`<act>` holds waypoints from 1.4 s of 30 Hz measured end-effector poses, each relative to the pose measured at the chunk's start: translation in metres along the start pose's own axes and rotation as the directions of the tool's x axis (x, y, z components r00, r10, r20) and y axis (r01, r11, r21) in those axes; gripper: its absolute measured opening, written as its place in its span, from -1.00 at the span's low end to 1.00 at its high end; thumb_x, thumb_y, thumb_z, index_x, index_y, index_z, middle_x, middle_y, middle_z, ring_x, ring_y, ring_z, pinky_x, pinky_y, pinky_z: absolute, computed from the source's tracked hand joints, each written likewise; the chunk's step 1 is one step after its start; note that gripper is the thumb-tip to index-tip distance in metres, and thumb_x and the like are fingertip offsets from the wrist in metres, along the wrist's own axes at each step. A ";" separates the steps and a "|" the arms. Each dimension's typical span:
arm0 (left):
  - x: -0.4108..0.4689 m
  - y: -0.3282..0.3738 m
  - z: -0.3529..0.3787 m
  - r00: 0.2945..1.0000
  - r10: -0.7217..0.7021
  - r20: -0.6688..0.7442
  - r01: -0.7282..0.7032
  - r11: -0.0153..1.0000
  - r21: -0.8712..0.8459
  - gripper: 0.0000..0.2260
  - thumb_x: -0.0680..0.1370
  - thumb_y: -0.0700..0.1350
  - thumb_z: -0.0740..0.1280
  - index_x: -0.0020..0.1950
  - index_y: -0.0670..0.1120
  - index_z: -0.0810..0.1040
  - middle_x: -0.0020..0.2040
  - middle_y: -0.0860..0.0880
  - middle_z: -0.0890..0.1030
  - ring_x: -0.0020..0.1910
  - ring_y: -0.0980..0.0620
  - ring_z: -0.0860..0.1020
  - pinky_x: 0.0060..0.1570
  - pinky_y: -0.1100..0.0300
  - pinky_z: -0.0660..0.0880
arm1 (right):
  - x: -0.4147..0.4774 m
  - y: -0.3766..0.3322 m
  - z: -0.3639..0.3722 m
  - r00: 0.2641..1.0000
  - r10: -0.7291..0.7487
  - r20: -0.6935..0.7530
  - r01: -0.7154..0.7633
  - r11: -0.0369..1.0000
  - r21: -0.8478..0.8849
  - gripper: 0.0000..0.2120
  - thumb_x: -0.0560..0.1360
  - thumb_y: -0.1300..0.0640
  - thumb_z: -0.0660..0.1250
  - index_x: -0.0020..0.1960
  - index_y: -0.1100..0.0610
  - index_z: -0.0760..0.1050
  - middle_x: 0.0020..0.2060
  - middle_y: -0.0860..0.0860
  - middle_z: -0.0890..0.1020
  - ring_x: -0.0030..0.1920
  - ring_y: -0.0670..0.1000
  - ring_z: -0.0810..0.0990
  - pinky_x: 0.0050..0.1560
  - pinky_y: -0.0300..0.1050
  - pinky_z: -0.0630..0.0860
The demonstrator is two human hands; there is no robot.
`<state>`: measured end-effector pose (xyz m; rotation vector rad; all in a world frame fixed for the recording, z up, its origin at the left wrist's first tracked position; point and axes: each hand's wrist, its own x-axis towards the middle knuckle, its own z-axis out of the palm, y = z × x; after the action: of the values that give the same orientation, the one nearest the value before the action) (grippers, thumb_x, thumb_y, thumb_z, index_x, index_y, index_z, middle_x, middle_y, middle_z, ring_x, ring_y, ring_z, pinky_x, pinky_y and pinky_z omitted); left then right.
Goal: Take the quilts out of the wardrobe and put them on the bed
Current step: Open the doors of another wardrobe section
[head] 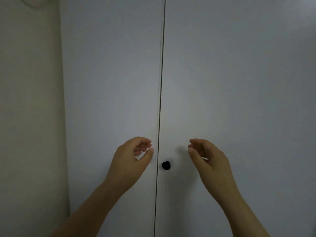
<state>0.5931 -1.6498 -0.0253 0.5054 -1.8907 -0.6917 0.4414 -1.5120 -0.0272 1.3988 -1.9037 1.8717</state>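
Note:
A white wardrobe fills the view, its left door point(111, 82) and right door point(239, 82) both closed, with a dark seam down the middle. A small black round knob point(166, 165) sits on the right door just beside the seam. My left hand point(131, 158) hovers in front of the left door, fingers loosely curled and apart, holding nothing, its thumb tip near the seam. My right hand point(205, 156) is raised in front of the right door, up and right of the knob, also empty with curled fingers. No quilts and no bed are in view.
A beige wall point(30, 117) runs along the left side of the wardrobe.

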 end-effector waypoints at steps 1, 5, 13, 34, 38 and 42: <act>0.006 -0.007 -0.001 1.000 0.009 0.009 -0.009 1.000 -0.012 -0.84 0.48 -0.11 0.37 0.05 0.01 0.58 -0.06 0.11 0.63 -0.04 0.18 0.58 0.09 0.16 0.54 | 0.000 0.001 0.005 1.000 0.006 -0.007 -0.007 1.000 -0.017 -0.79 0.51 0.12 0.31 0.14 -0.02 0.54 -0.03 -0.18 0.63 -0.02 -0.33 0.55 -0.12 -0.56 0.42; 0.034 -0.033 -0.007 0.988 0.144 0.051 -0.146 0.989 0.031 -0.80 0.49 -0.07 0.35 0.11 0.03 0.55 0.04 0.13 0.58 0.03 0.20 0.53 0.14 0.20 0.49 | 0.002 -0.001 0.033 0.997 0.026 -0.070 -0.031 0.996 -0.082 -0.80 0.52 0.11 0.31 0.13 -0.03 0.53 -0.02 -0.19 0.62 -0.01 -0.33 0.54 -0.10 -0.55 0.44; 0.077 -0.093 -0.015 0.819 0.514 0.255 -0.571 0.773 0.276 -0.45 0.49 0.07 0.17 0.45 -0.08 0.26 0.43 -0.01 0.33 0.40 0.03 0.24 0.40 0.20 0.12 | 0.002 0.008 0.090 0.969 0.066 -0.240 -0.135 0.950 -0.281 -0.73 0.51 0.12 0.30 0.21 0.02 0.50 0.04 -0.11 0.56 0.06 -0.15 0.54 0.15 -0.14 0.53; 0.083 -0.112 -0.006 0.738 0.539 0.407 -0.671 0.653 0.352 -0.31 0.44 0.10 0.21 0.50 -0.16 0.14 0.54 -0.12 0.11 0.51 -0.09 0.03 0.47 0.02 -0.13 | -0.031 0.004 0.136 0.917 0.140 -0.374 -0.302 0.857 -0.418 -0.87 0.44 0.20 0.31 -0.01 0.08 0.51 -0.06 -0.05 0.52 -0.07 -0.12 0.54 0.00 -0.20 0.57; 0.079 -0.108 -0.009 0.746 0.531 0.402 -0.661 0.666 0.346 -0.32 0.45 0.10 0.20 0.50 -0.15 0.13 0.54 -0.11 0.09 0.52 -0.08 0.01 0.48 0.00 -0.09 | -0.044 -0.010 0.128 0.913 0.186 -0.364 -0.326 0.868 -0.374 -0.86 0.43 0.19 0.31 -0.02 0.03 0.49 -0.05 -0.03 0.55 -0.07 -0.11 0.55 -0.02 -0.26 0.55; 0.080 -0.105 -0.014 0.746 0.527 0.407 -0.655 0.693 0.301 -0.31 0.42 0.12 0.23 0.47 -0.19 0.20 0.52 -0.14 0.17 0.49 -0.13 0.11 0.46 -0.09 0.10 | -0.066 -0.026 0.120 0.902 0.182 -0.392 -0.333 0.870 -0.364 -0.90 0.42 0.14 0.36 -0.10 -0.03 0.53 -0.11 -0.07 0.57 -0.12 -0.13 0.57 -0.10 -0.33 0.54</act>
<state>0.5784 -1.7808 -0.0364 0.0110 -2.3273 0.1140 0.5551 -1.5739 -0.0783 0.6542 -2.2089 1.5280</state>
